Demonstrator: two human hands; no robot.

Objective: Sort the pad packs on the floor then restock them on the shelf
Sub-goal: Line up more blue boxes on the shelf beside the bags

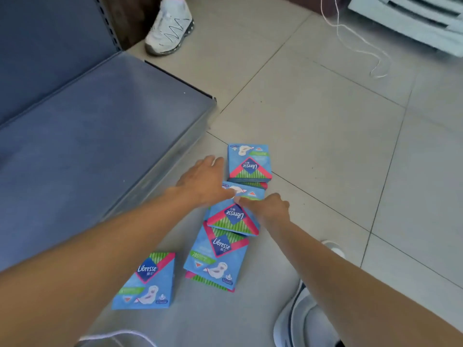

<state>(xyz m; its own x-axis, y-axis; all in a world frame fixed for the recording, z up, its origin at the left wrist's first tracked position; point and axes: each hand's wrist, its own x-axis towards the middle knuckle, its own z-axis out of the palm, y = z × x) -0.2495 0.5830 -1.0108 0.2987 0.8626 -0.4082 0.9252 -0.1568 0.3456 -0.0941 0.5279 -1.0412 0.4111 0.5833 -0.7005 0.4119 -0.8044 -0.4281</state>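
Several blue Libresse pad packs lie on the tiled floor. A far pack (249, 162) lies on top of another. In the middle, a tilted pack (234, 217) leans over a nearer pack (216, 257), which also covers one beneath it. One single pack (146, 281) lies apart at the lower left. My left hand (203, 181) rests at the tilted pack's upper left, fingers straight and thumb touching its top edge. My right hand (266, 206) pinches that pack's right side, thumb on top and fingers curled. The grey-blue bottom shelf (100, 126) is bare, left of the packs.
Another person's white sneaker (170, 28) stands at the shelf's far end. My own shoe (300, 319) is at the lower right. A thin white cord (363, 41) trails over the far tiles, near a white slatted unit (413, 18). Open floor lies to the right.
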